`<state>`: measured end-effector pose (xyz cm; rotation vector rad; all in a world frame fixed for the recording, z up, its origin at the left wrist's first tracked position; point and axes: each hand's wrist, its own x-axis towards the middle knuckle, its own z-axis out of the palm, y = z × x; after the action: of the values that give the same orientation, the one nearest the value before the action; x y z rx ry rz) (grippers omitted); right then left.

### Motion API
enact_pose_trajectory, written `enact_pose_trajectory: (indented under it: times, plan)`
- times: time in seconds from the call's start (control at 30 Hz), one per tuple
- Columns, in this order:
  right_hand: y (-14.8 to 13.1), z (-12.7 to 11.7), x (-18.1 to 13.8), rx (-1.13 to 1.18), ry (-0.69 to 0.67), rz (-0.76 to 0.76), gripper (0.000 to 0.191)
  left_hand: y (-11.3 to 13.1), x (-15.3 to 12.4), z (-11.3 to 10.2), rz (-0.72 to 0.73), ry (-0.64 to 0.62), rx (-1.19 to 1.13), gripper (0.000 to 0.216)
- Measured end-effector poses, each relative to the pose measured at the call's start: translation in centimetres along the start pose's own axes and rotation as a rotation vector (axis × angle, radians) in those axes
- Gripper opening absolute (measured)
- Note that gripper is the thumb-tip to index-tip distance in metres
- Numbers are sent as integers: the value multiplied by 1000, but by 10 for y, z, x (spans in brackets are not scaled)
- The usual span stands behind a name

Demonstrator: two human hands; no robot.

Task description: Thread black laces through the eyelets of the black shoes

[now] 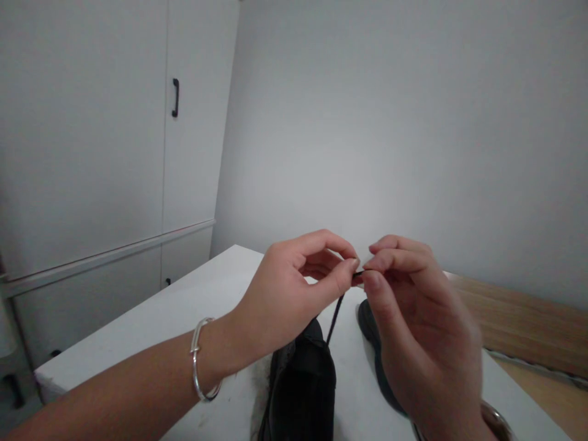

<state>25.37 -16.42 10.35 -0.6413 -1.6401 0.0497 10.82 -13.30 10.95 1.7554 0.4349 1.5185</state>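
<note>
A black shoe (305, 386) stands on the white table, its upper end partly behind my left wrist. From it a thin black shoelace (335, 320) rises steeply to my fingertips. Thumb and forefinger of my left hand (303, 278) are pinched on the lace. Close beside it, my right hand (413, 324) pinches the same lace between thumb and fingers, with a short dark piece showing across the small gap. A second dark shoe (374, 349) lies further right, mostly hidden behind my right hand.
The white table (184, 312) reaches back toward a grey wall (390, 122). White cupboards with a black handle (175, 98) stand on the left. On the right is a wood-grain panel (528, 318). A silver bracelet (196, 361) circles my left wrist.
</note>
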Motion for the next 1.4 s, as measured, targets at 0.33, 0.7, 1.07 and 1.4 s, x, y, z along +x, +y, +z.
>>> enact_pose_trajectory:
  times: [0.33, 0.7, 1.07, 1.4]
  plan:
    - [14, 3, -11, 296, -39, 238, 12, 3, -5, -2, -72, -73, -170, 5]
    - [41, -23, -10, 525, 86, 511, 10, -31, -2, -34, -147, 133, -211, 17]
    - [126, -100, -89, 430, 495, 818, 26, -103, -68, -133, -336, 597, -144, 35]
    - [105, -57, -119, -278, -469, 370, 13, -98, -80, -80, -340, -198, 585, 16]
